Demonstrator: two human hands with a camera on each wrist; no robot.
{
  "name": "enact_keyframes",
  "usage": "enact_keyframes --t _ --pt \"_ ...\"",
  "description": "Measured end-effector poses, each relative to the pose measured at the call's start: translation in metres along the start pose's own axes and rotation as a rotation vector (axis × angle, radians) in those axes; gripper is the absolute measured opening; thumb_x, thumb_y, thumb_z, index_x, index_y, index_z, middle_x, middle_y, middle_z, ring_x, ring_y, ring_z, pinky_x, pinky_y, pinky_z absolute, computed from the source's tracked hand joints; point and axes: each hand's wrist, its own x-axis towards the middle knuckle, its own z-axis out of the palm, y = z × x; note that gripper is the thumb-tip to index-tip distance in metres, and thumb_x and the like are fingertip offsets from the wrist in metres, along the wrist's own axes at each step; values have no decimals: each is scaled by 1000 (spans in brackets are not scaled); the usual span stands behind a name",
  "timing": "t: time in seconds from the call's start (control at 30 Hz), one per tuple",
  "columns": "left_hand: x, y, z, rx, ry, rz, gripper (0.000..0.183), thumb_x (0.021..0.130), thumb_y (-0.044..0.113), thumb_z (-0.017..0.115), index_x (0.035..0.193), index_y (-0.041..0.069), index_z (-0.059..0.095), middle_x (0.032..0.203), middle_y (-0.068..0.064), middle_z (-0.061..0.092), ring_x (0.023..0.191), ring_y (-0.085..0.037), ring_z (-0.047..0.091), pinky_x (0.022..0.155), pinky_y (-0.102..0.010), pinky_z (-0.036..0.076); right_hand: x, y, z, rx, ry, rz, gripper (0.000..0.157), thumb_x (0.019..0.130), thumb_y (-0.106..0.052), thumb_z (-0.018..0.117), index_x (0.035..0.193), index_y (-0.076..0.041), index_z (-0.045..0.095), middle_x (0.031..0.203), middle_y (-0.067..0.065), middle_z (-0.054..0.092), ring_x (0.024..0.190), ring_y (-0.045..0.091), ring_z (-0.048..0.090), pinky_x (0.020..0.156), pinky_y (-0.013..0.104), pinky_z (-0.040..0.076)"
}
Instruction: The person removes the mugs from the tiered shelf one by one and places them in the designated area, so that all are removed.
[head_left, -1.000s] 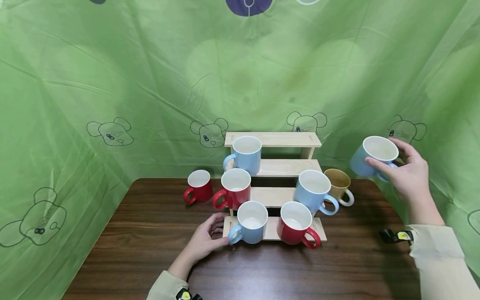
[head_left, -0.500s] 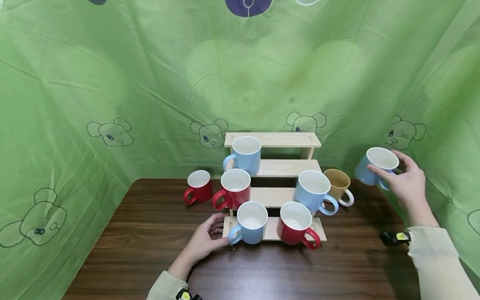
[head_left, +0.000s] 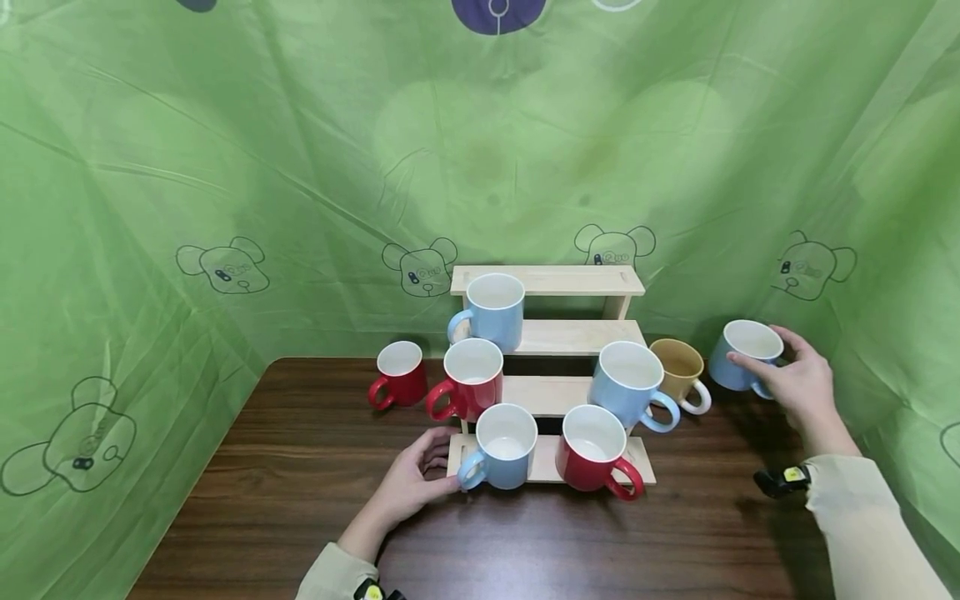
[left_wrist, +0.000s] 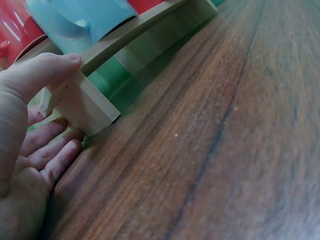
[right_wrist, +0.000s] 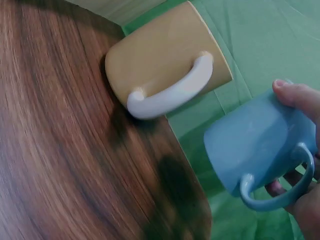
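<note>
My right hand (head_left: 802, 379) grips a light blue mug (right_wrist: 255, 142) near its rim, thumb on one side and fingers behind. The mug is upright at the table's back right corner, its shadow falling on the wood. Just left of it stands a tan mug (head_left: 677, 367) with a white handle (right_wrist: 172, 95). My left hand (head_left: 412, 475) holds the left end of the lowest step of a tiered wooden rack (head_left: 577, 281). In the left wrist view its thumb (left_wrist: 65, 62) lies on the board, with the fingers at the side support (left_wrist: 87, 105).
Blue mugs (head_left: 506, 446) (head_left: 495, 312) (head_left: 626, 379) and red mugs (head_left: 592, 450) (head_left: 472, 379) stand on the rack. Another red mug (head_left: 400, 373) sits on the dark wooden table (head_left: 300, 475) to its left. Green cloth (head_left: 315, 167) hangs behind and at both sides.
My right hand has lowered the blue mug toward the table's back right corner, close to the tan mug, and the mug is less tilted. The left hand has stayed on the rack.
</note>
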Motion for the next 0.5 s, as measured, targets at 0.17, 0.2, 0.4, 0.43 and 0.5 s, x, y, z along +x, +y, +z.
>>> enact_keyframes --t 0.17,0.2,0.4,0.43,0.5 --pt "0 0 0 5 3 7 67 89 7 90 148 3 57 139 -18 68 122 -28 69 101 -31 59 0 4 6 75 -26 47 95 87 -33 96 164 -6 48 106 -28 57 99 -4 55 76 5 49" --pt "0 0 0 4 4 7 67 89 8 90 148 3 58 139 -19 68 122 -29 69 101 -31 59 0 5 7 80 -28 55 95 87 -33 96 164 -6 48 107 -29 57 100 -4 54 76 5 48" --pt "-1 2 0 2 -2 19 66 90 7 89 147 2 58 139 -21 68 122 -32 69 101 -32 59 1 11 10 76 -31 97 98 87 -34 96 166 -6 45 115 -19 59 101 -3 52 78 6 46" --pt "-1 2 0 3 -3 23 65 90 6 89 147 1 58 139 -21 67 123 -33 69 101 -32 59 1 12 11 66 -31 101 99 87 -35 96 166 -6 45 118 -15 60 101 -3 52 78 6 45" --pt "-1 2 0 4 -2 25 65 90 7 89 147 1 58 140 -21 67 124 -34 68 102 -32 59 2 13 11 43 -34 101 100 87 -38 96 166 -6 44 126 -6 61 101 -3 51 77 6 45"
